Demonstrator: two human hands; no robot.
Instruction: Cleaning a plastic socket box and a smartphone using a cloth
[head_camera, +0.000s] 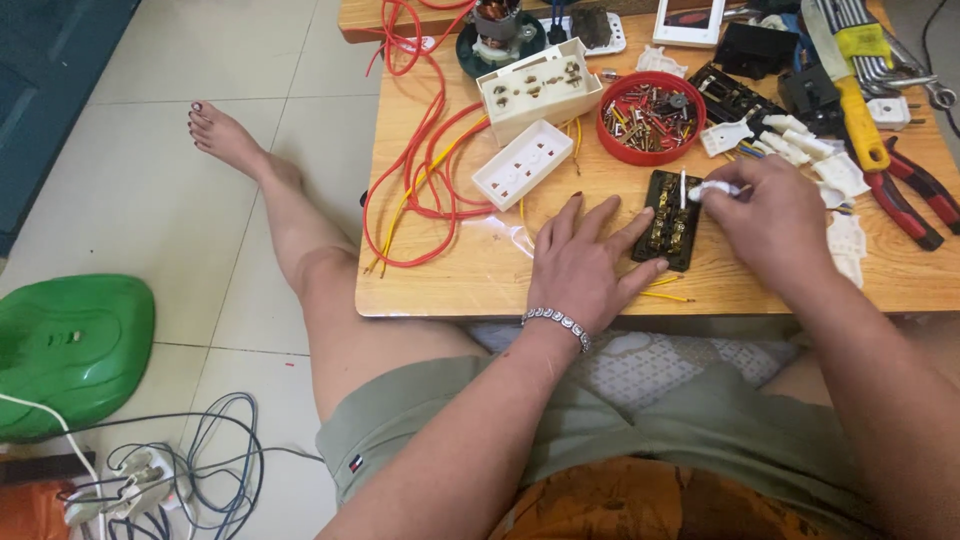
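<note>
I see my left hand (578, 262) lying flat and open on the wooden table (470, 280), fingers spread, its fingertips pressing the left edge of a black switch block (670, 220) at about two o'clock from the palm. My right hand (770, 220) is pinched shut around a small white part (712, 189), held over the block's top end. A red bowl of screws (650, 117) sits at twelve o'clock from the block, red wires (420, 150) at ten o'clock.
</note>
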